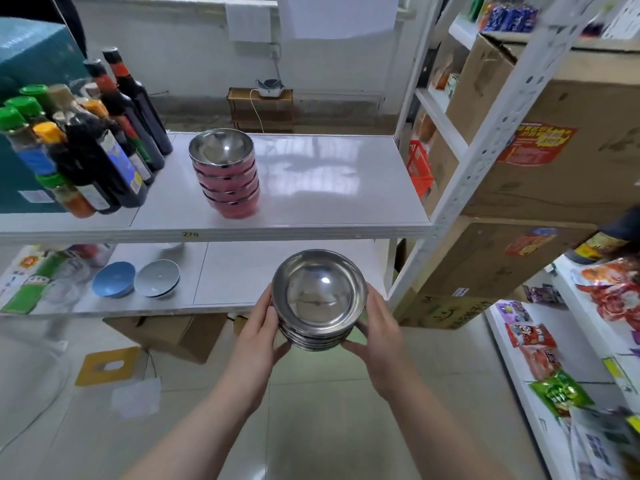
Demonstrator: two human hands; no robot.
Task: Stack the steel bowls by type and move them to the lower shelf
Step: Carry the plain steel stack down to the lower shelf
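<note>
A stack of several plain steel bowls (pixel 319 299) is held in the air in front of the lower shelf (pixel 242 268). My left hand (pixel 261 327) grips its left side and my right hand (pixel 375 325) grips its right side. On the upper shelf (pixel 329 181) stands a second stack of several steel bowls with pink outsides (pixel 227 174), upright and apart from my hands.
Dark sauce bottles (pixel 86 143) crowd the upper shelf's left end. A blue bowl (pixel 114 279) and a grey bowl (pixel 157 278) sit on the lower shelf's left part. Cardboard boxes (pixel 526 140) fill the white rack at right; snack packets (pixel 540 344) line the right edge.
</note>
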